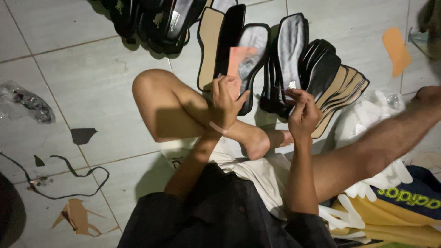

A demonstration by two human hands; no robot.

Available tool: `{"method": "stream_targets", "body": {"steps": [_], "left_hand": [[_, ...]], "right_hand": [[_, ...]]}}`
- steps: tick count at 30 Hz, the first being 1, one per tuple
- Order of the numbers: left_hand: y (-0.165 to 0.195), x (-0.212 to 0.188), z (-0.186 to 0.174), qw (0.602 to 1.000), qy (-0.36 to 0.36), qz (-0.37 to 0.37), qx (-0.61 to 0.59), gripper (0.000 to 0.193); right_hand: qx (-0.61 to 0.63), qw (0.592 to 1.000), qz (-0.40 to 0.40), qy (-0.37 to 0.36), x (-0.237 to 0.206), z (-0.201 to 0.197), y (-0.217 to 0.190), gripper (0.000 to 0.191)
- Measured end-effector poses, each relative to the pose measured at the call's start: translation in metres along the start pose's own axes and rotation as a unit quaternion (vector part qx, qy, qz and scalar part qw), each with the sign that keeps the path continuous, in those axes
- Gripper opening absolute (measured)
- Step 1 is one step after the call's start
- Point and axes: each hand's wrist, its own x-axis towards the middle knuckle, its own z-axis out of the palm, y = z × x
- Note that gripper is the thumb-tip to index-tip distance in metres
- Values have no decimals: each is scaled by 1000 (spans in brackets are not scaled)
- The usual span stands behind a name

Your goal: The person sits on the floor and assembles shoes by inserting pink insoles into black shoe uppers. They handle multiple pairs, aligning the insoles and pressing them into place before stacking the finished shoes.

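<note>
Left hand (225,103): centre of frame, fingers curled closed around an orange-pink sheet (240,62) that stands up above the knuckles, in front of the insoles.

Right hand (301,112): just right of centre, fingertips pinched together on a small pale object; what it is cannot be told.

Black insoles (294,43): upper centre, a fanned row lying on the tiled floor (82,78), grey-lined faces up, directly above both hands.

Tan insoles (342,87): right of the black ones, stacked and overlapping, dark-edged.

Dark sandals (156,18): top edge, left of centre, piled.

Orange scrap (396,49): upper right, flat on the floor, well apart from the hands.

Clear plastic bag (25,101): left edge.

Black strip (69,177): lower left, curled, near torn brown scraps.
</note>
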Motion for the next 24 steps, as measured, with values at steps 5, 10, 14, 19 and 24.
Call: {"method": "stream_targets", "body": {"steps": [5,10,14,19,24], "left_hand": [[3,5,-3,997,72,-16,3,52],[-20,23,-30,989,134,-52,38,53],[-37,49,-46,980,190,-64,13,48],[-29,42,-29,995,92,7,23,43],[-10,-1,12,997,-59,42,-35,51]], "right_hand": [[14,1000,24,-6,-3,-2,1,31],[28,999,29,0,0,-5,3,32],[22,999,36,-9,0,-6,6,33],[1,1000,0,19,-4,-5,16,32],[19,991,118,-63,-6,18,23,26]]}}
